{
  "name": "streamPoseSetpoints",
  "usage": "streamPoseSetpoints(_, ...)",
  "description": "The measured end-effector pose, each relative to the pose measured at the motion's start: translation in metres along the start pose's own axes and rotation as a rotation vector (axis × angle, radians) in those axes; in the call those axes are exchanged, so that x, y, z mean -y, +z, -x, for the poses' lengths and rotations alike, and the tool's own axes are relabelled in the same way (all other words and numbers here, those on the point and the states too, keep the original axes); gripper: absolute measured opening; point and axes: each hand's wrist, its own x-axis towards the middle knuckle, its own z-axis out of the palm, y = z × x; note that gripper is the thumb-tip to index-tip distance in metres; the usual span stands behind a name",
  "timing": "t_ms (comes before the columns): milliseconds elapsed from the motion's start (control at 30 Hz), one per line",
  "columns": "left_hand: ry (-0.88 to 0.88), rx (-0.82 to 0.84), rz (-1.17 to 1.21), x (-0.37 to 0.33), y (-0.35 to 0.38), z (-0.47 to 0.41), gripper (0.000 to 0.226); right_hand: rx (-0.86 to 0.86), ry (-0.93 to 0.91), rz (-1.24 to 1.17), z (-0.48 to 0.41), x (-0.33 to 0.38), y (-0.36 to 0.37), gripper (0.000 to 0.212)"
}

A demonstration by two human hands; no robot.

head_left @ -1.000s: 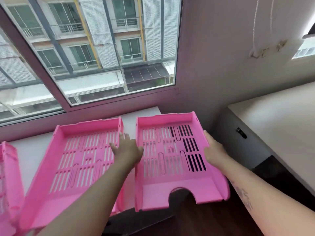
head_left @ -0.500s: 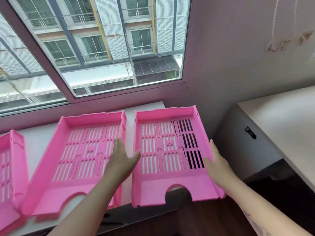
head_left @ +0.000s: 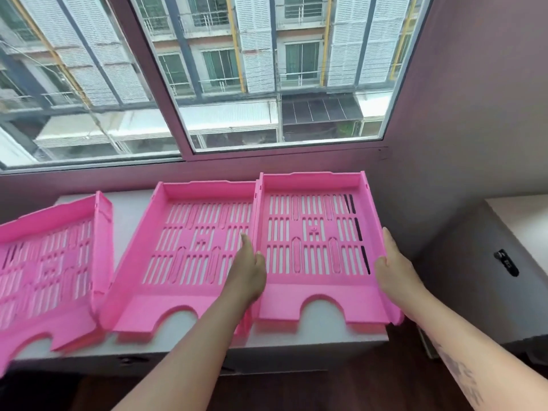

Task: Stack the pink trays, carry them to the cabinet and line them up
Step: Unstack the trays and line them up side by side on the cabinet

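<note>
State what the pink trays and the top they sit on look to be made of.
Pink trays: moulded plastic by the look, semi-glossy, with thin walls and slotted bases. White top: smooth and matte, likely laminated board or painted wood; the view cannot settle which.

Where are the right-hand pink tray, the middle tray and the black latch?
Right tray [head_left: 314,301]: head view, front floor.
Middle tray [head_left: 189,298]: head view, front floor.
Black latch [head_left: 506,262]: head view, its body.

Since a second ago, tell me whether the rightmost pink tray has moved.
Yes. The rightmost pink tray slid left: it hung off the white cabinet top's right end, and now sits almost wholly on it, against the middle tray.
</note>
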Motion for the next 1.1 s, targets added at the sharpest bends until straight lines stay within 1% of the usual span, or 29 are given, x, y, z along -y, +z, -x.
streamPoseSetpoints(167,-0.005,-0.046,0.018,0.000,-0.003,-0.010,0.063,0.038,-0.038,-0.009,-0.015,0.019,-0.002,0.069)
streamPoseSetpoints(300,0.027,-0.017,0.062,-0.009,-0.020,-0.007,0.061,0.091,-0.058,-0.166,-0.016,0.028,-0.002,0.066)
streamPoseSetpoints(367,0.057,-0.098,0.010,-0.003,-0.036,-0.004,0.060,0.089,-0.060,-0.250,-0.015,0.026,-0.001,0.060)
streamPoseSetpoints(467,0.097,-0.307,-0.107,0.024,-0.074,-0.003,0.054,0.064,-0.042,-0.322,-0.013,0.016,0.001,0.045)
streamPoseSetpoints(533,0.039,-0.414,-0.181,0.049,-0.104,-0.003,0.054,0.053,-0.012,-0.344,-0.012,0.012,0.004,0.038)
streamPoseSetpoints(567,0.005,-0.434,-0.200,0.060,-0.117,-0.002,0.055,0.050,-0.001,-0.339,-0.012,0.011,0.005,0.037)
streamPoseSetpoints(633,-0.021,-0.395,-0.175,0.073,-0.128,0.004,0.056,0.048,0.010,-0.308,-0.013,0.012,0.008,0.036)
streamPoseSetpoints(667,0.002,-0.349,-0.155,0.075,-0.126,0.008,0.056,0.048,0.008,-0.289,-0.014,0.014,0.010,0.036)
streamPoseSetpoints(767,0.133,-0.162,-0.137,0.066,-0.103,0.018,0.062,0.055,-0.012,-0.249,-0.014,0.020,0.020,0.035)
streamPoseSetpoints(867,0.172,0.042,-0.097,0.053,-0.070,0.021,0.078,0.023,-0.050,-0.220,-0.013,0.027,0.030,0.036)
streamPoseSetpoints(900,0.157,0.069,-0.089,0.053,-0.059,0.020,0.080,-0.003,-0.062,-0.205,-0.013,0.028,0.032,0.038)
streamPoseSetpoints(967,0.127,0.044,-0.049,0.057,-0.047,0.014,0.076,-0.043,-0.082,-0.133,-0.011,0.032,0.034,0.045)
streamPoseSetpoints(1000,0.117,0.026,-0.038,0.058,-0.045,0.010,0.073,-0.062,-0.088,-0.046,-0.010,0.031,0.035,0.049)
streamPoseSetpoints(1033,0.114,0.018,-0.035,0.059,-0.045,0.005,0.071,-0.106,-0.109,0.090,-0.008,0.030,0.037,0.054)
streamPoseSetpoints(1067,0.119,0.018,-0.044,0.060,-0.047,0.002,0.071,-0.185,-0.162,0.258,-0.006,0.028,0.039,0.058)
streamPoseSetpoints(1100,0.138,0.013,-0.059,0.060,-0.049,0.001,0.072,-0.275,-0.253,0.407,-0.003,0.026,0.043,0.060)
